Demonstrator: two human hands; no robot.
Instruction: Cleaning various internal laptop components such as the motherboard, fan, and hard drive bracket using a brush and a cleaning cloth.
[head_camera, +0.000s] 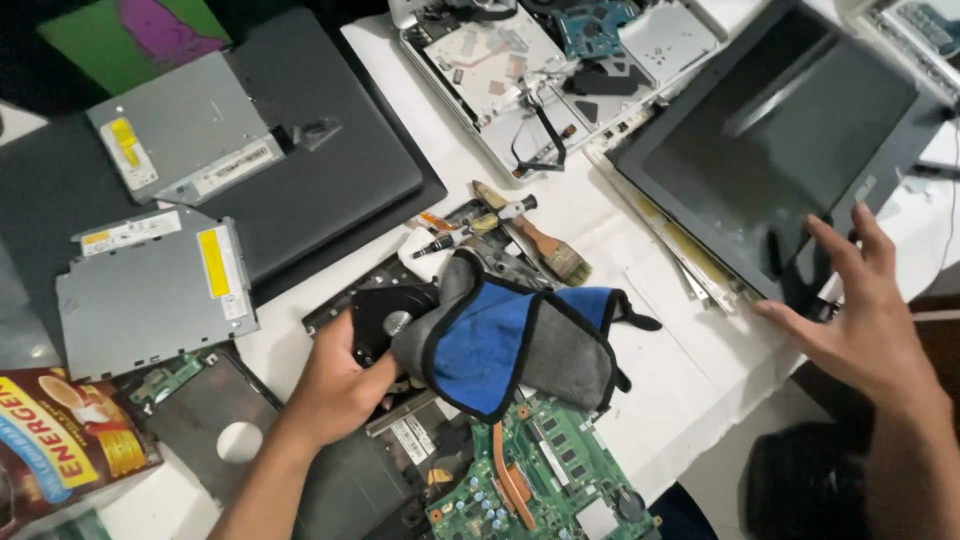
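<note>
- A green circuit board (545, 475) with a copper pipe lies at the bottom centre, partly under a cloth.
- A carton (60, 440) in brown, red and yellow sits at the lower left corner, glossy, with a cup pictured on it.
- A dark flat panel (215, 415) with a round hole lies just right of the carton.
- The left hand (335, 385) rises from the bottom edge, its forearm slanting up and right; its fingers curl around a black fan (385, 320) and the edge of the cloth (505, 340), gripping them at lower centre.
- The cloth is soft, grey with a blue inner face and black trim, draped over the fan and board.
- The right hand (860, 320) hovers at the right with fingers spread, palm down, fingertips at the lower edge of a dark glossy screen (790, 140); I cannot tell if they touch it.
- Two grey metal drives lie at the left: the nearer drive (150, 290) bears a yellow upright label and a white strip, the farther drive (180, 125) a small yellow label and a white one.
- A brush (545, 245) and small screwdrivers (470, 225) lie at centre on the white table (680, 390).
- A closed dark laptop (330, 170) lies under the farther drive.
- An opened silver chassis (500, 80) lies at the top centre.
</note>
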